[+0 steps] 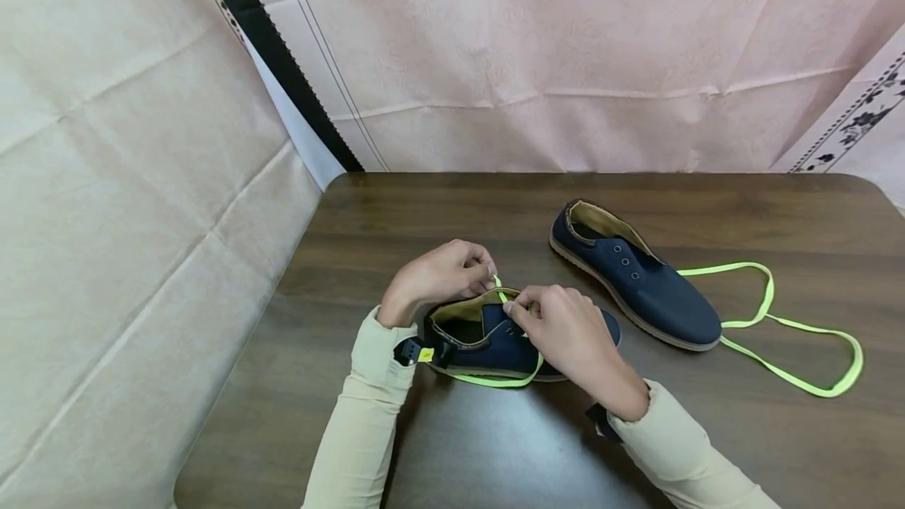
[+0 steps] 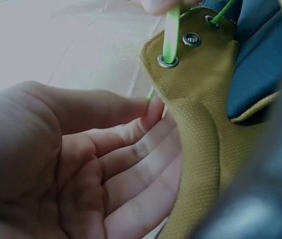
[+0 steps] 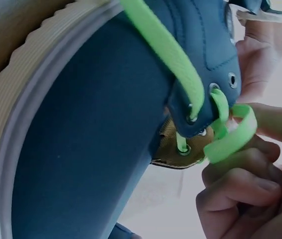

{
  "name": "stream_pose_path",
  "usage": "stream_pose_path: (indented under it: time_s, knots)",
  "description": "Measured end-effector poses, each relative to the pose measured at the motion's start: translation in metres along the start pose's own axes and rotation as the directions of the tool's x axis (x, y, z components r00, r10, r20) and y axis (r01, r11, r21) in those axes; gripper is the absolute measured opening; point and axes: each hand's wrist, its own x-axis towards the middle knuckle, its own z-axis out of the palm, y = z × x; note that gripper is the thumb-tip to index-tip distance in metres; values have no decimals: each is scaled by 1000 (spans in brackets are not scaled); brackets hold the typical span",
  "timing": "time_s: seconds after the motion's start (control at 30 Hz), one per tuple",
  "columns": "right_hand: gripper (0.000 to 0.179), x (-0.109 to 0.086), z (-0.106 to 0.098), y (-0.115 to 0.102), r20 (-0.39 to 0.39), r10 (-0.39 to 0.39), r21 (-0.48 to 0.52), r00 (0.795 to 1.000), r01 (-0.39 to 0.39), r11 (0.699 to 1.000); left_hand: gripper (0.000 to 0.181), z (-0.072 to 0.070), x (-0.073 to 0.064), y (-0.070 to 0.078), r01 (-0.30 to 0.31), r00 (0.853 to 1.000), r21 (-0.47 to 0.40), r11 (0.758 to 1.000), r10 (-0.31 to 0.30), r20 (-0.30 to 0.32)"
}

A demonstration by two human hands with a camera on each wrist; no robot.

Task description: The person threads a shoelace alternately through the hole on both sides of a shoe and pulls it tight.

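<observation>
Left hand (image 2: pixel 83 154) and right hand (image 1: pixel 569 328) pinch green lace (image 2: pixel 171 36), the far shoe (image 1: pixel 650 293) showing whole only in head view.

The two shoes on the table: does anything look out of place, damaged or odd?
Nothing looks damaged. The loose green lace stands out: it lies looped on the table beside the farther shoe, whose three visible eyelets are unthreaded, unlike the partly laced nearer shoe.

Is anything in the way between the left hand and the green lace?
Nothing visible: the left hand pinches a bit of green lace. The tan-lined shoe flap only separates that hand from the stretch above, which enters an eyelet.
</observation>
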Motion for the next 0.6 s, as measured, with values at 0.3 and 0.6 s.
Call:
stream_pose_path:
  time_s: [0.3, 0.6]
  knots:
    - [18, 7, -7, 7, 80, 2, 114, 997, -11, 993, 22, -2, -2, 3, -12, 1000, -89, 996, 10, -14]
    - [19, 6, -12, 10, 104, -39, 147, 994, 23, 989, 17, -5, 0, -7, -99, 994, 26, 995, 98, 52]
